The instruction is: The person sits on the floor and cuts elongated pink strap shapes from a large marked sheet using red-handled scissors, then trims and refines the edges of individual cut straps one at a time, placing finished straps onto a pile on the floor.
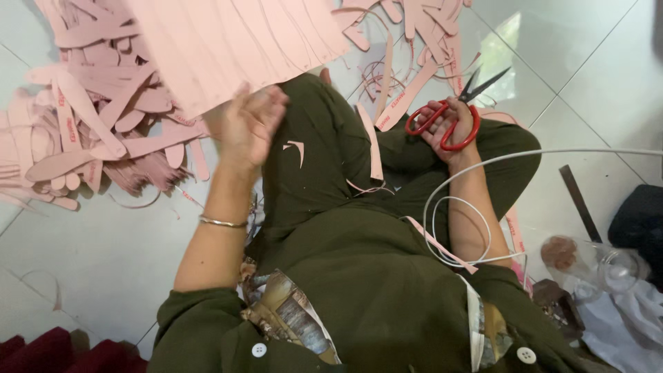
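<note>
Left hand point(250, 128) grips big pink sheet point(235, 41) raised above lap, hiding floor behind. Right hand point(452, 128) clasps red scissors point(449, 117) right of sheet. Pink cut strips point(90, 131) piled left; white cable point(456, 207) loops over right forearm.

Left hand point(250, 124) raised, fingers curled, forearm upright. Right hand point(452, 124) lower, fingers closed, forearm extended along the thigh.

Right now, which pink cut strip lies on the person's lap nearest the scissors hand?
The long pink strip on the dark green trousers, left of the right hand gripping red-handled scissors; the other strips lie on the floor.
</note>
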`<state>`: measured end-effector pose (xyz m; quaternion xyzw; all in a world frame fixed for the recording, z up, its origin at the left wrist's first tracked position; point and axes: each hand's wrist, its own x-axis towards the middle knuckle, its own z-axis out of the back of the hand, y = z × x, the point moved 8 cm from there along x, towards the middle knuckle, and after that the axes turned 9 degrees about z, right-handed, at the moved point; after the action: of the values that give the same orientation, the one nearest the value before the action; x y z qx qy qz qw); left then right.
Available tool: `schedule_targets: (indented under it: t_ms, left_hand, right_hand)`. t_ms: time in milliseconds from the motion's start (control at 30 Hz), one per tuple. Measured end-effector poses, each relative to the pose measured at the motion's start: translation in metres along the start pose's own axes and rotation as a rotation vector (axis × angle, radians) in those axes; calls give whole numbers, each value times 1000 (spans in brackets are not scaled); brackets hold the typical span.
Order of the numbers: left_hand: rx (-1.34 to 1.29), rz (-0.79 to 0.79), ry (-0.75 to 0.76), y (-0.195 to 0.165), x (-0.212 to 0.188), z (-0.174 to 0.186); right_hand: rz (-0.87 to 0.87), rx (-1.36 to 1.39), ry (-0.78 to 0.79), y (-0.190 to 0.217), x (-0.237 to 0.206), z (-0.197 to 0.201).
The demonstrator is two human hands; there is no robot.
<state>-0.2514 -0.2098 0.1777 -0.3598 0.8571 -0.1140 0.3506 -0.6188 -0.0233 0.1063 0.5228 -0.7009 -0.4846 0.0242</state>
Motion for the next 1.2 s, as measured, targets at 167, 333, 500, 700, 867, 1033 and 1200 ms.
schedule_targets:
  t_ms: [167, 333, 500, 700, 867, 1033, 1200]
  left_hand:
    - [434, 192, 217, 54, -5, -58]
    - [1039, 24, 251, 98, 43, -119]
    - [1632, -169, 72, 127, 87, -159]
    - [1852, 55, -97, 144, 87, -126]
    - [1551, -285, -143, 114, 75, -127]
    - [1137, -529, -8, 60, 29, -133]
    - [1155, -278, 390, 14, -35, -118]
  right_hand:
    - [5, 24, -43, -1, -4, -5]
    - [-2, -11, -1, -1, -11, -24]
    - [-10, 8, 27, -3, -21, -42]
    - [-19, -13, 25, -10, -32, -60]
    - [-20, -17, 1, -18, -36, -66]
    - [38, -75, 15, -27, -40, -72]
    - [22, -18, 96, -41, -53, -77]
